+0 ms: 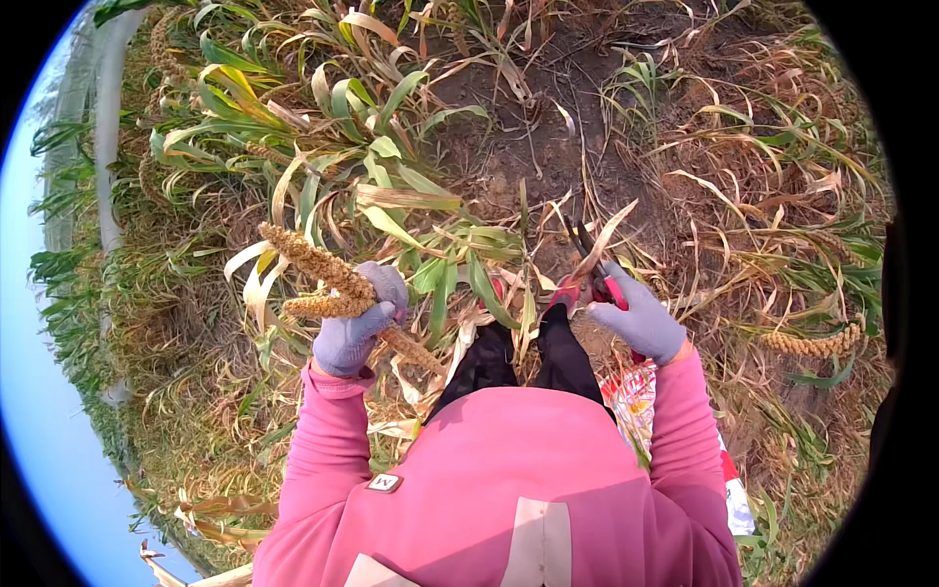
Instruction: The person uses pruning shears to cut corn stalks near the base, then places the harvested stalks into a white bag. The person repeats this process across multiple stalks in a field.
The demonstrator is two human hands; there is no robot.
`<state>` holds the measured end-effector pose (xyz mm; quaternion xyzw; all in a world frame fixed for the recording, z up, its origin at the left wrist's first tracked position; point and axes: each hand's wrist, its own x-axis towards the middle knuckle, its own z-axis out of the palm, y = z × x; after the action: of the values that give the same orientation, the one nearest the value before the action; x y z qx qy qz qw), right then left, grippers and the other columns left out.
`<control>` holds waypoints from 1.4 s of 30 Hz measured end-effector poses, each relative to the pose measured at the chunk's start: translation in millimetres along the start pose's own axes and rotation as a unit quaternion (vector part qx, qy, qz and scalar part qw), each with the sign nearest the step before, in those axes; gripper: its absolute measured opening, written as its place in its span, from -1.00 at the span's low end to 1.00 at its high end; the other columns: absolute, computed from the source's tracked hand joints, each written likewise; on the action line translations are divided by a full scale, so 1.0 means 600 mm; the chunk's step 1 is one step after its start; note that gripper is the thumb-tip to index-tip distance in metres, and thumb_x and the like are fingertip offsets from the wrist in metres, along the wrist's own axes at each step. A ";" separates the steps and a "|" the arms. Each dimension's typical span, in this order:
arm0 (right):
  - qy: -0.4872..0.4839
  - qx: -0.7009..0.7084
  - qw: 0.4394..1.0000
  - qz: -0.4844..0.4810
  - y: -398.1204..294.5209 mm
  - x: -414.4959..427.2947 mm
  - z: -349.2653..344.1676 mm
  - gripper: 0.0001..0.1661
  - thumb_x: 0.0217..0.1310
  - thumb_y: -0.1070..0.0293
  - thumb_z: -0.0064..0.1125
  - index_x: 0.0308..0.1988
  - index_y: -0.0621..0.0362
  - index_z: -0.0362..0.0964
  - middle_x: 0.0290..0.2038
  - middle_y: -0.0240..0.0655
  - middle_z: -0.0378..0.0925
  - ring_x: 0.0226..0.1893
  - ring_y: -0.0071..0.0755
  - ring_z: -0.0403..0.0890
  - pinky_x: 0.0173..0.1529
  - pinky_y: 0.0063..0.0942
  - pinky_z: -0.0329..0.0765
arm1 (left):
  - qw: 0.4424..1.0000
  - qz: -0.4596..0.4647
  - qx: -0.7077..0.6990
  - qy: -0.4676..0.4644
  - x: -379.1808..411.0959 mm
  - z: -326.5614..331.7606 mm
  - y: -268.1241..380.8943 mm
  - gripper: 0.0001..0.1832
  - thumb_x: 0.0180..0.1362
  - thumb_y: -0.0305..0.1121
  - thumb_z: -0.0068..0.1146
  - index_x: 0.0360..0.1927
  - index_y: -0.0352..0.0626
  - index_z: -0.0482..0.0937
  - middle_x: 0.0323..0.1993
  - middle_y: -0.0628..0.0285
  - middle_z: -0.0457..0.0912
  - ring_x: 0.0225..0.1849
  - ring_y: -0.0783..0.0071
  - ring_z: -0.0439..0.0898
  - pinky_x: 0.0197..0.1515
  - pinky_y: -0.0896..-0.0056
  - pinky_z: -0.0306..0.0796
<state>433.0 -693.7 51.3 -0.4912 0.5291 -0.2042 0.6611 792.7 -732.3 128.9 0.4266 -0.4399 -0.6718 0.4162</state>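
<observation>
My left hand, in a light purple knit glove, is closed around several golden-brown millet heads. Their tips point up and left, and one more thick piece sticks out below the fist toward my legs. Over on the other side, my gloved right hand grips pruning shears with red handles and dark blades. The blades point up and away, beside a dry leaf that partly covers them. Green and dried millet leaves stand between the two hands, just in front of my feet.
A red-and-white printed bag lies by my right leg, partly behind my arm. Another millet head droops at the right. Leafy plants crowd the upper left, with bare brown soil ahead. My red shoes stand among stalks.
</observation>
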 end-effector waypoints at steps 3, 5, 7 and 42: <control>-0.146 0.234 0.961 0.016 -0.125 -0.060 0.019 -0.28 0.13 0.38 0.09 0.27 0.28 0.11 -0.05 -0.29 0.44 -0.03 -0.43 0.45 0.12 -0.38 0.39 | 0.998 0.016 -0.060 0.030 -0.002 0.017 0.059 -0.69 -0.01 -0.22 0.24 -0.53 -0.12 0.33 -0.55 0.26 0.34 -0.47 0.43 0.34 -0.42 0.45 0.24; -0.220 0.252 0.942 0.004 -0.147 -0.087 0.040 -0.28 0.15 0.35 0.09 0.28 0.26 0.10 -0.04 -0.31 0.42 -0.03 -0.44 0.45 0.13 -0.38 0.39 | 0.996 0.048 -0.068 -0.010 -0.001 0.026 0.081 -0.71 -0.01 -0.25 0.24 -0.52 -0.12 0.33 -0.55 0.26 0.34 -0.47 0.42 0.34 -0.42 0.45 0.24; -0.248 0.215 0.945 -0.001 -0.147 -0.085 0.072 -0.59 0.19 0.29 0.11 0.01 0.16 0.28 -0.25 -0.39 0.40 -0.24 -0.58 0.43 -0.14 -0.53 0.44 | 0.994 0.068 -0.068 -0.053 -0.001 0.031 0.088 -0.73 0.00 -0.29 0.24 -0.51 -0.12 0.34 -0.55 0.26 0.34 -0.47 0.42 0.35 -0.41 0.44 0.24; -0.165 0.140 0.970 0.115 -0.124 -0.087 0.189 -0.37 0.25 0.25 0.14 0.24 0.27 0.23 0.06 -0.33 0.46 0.01 -0.53 0.45 0.13 -0.50 0.39 | 0.922 0.204 0.203 -0.258 -0.133 0.044 -0.034 -0.80 0.03 -0.35 0.21 -0.34 -0.18 0.45 -0.42 0.09 0.45 -0.34 0.05 0.49 -0.27 0.18 0.36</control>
<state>535.1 -635.6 137.3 -0.3564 0.4319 -0.1157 0.8204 787.0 -646.3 132.7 0.2149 -0.7363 -0.5555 0.3211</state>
